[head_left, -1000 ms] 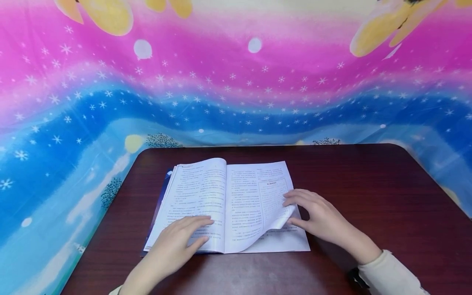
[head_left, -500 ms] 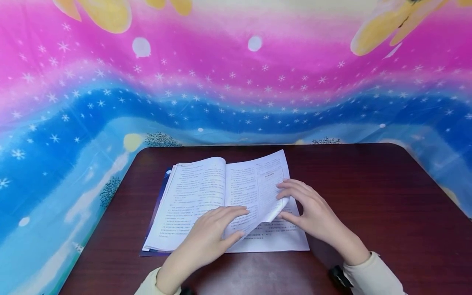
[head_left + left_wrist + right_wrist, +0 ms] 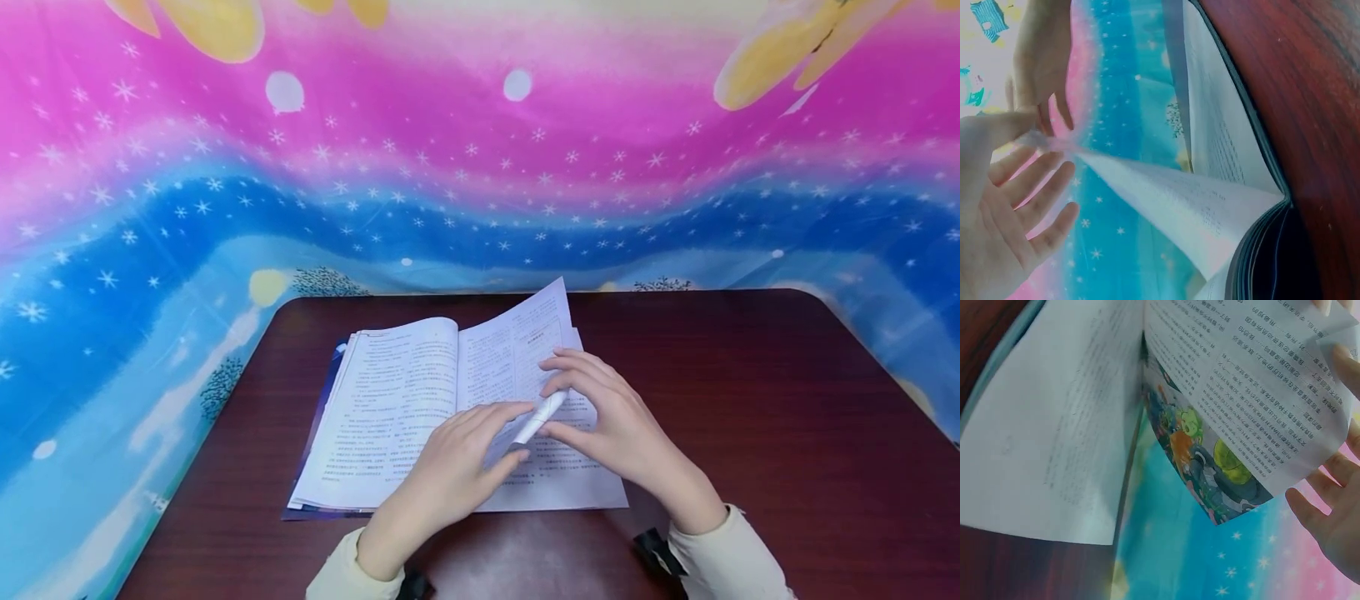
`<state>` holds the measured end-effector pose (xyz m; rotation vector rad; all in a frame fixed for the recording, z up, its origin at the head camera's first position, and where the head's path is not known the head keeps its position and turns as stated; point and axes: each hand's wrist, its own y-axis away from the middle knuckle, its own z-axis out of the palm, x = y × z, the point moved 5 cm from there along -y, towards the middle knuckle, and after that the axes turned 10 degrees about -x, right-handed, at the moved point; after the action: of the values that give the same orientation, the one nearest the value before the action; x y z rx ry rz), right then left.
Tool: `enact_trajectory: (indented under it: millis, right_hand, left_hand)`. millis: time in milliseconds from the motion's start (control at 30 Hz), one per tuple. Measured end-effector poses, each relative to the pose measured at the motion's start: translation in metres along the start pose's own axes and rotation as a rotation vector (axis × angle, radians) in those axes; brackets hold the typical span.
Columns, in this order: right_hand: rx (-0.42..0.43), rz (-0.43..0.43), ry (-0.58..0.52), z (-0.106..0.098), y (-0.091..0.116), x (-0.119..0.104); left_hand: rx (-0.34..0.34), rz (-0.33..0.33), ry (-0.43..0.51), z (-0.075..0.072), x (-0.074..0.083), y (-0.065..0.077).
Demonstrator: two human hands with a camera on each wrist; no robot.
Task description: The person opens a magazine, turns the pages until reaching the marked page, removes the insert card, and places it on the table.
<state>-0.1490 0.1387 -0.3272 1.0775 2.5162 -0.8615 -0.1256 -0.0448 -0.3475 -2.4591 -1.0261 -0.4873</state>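
An open magazine (image 3: 397,400) with printed pages lies on the dark table, and one right-hand page (image 3: 487,354) is lifted and curled. My right hand (image 3: 611,412) pinches that page's outer edge between thumb and fingers. Beside it, my left hand (image 3: 457,458) reaches over the lower part of the page, its fingers fairly straight and its thumb spread, with the curled edge near its fingertips. In the left wrist view the lifted page (image 3: 1166,194) narrows towards both hands. A colour illustration (image 3: 1210,456) shows behind the text page in the right wrist view.
The dark red wooden table (image 3: 750,392) extends around the magazine. A patterned cloth (image 3: 480,175) in pink and blue hangs behind and at both sides. Black wrist devices (image 3: 660,550) sit at the cuffs.
My right hand has drawn the page edge leftward, and the page's far corner has risen. My left hand has moved right from the left page to the curled edge.
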Motion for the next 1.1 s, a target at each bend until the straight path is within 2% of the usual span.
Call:
enact_trajectory:
  millis: [133, 500, 733, 967, 1100]
  right_hand:
    - [0.02, -0.021, 0.016, -0.003, -0.001, -0.006]
    - [0.082, -0.096, 0.021, -0.018, 0.002, -0.021]
    - [0.058, -0.049, 0.044, -0.026, 0.006, -0.024]
    - [0.105, -0.026, 0.072, -0.034, 0.017, -0.017]
    - [0.12, -0.03, 0.114, -0.036, 0.024, -0.011]
  left_hand:
    - [0.034, 0.016, -0.015, 0.0, 0.001, 0.0]
    - [0.047, -0.024, -0.05, -0.008, -0.003, 0.007]
    - [0.114, -0.06, -0.085, -0.017, -0.008, 0.013]
    - [0.258, -0.139, -0.156, -0.035, -0.025, 0.04]
    - [0.321, -0.219, -0.174, -0.047, -0.035, 0.059]
